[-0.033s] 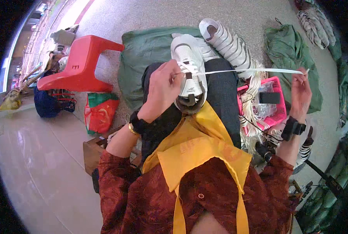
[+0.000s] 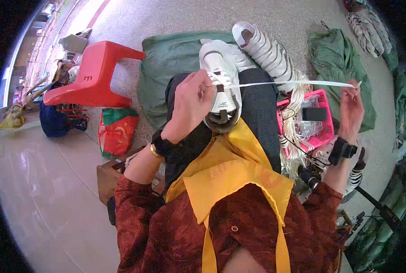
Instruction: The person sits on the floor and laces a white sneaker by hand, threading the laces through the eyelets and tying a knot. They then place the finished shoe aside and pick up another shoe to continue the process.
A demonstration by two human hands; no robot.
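A white sneaker (image 2: pixel 222 105) rests between my knees, its toe pointing away and its dark heel opening toward me. Partly laced, it has a white shoelace (image 2: pixel 294 83) running from its eyelets to the right, pulled taut and nearly straight. My left hand (image 2: pixel 191 103) is closed at the left side of the lacing, fingertips pressed on the sneaker; whether lace is also pinched there is hidden. Well out to the right, my right hand (image 2: pixel 351 107) pinches the lace near its free end, between thumb and fingertips.
A row of nested white shoes (image 2: pixel 266 50) lies ahead on a green sheet (image 2: pixel 166 54). At right stands a pink basket (image 2: pixel 323 98) beside bundled white laces (image 2: pixel 296 102), with a green sack (image 2: pixel 335 54) behind. A red stool (image 2: pixel 89 75) and red-green bag (image 2: pixel 117 132) are left.
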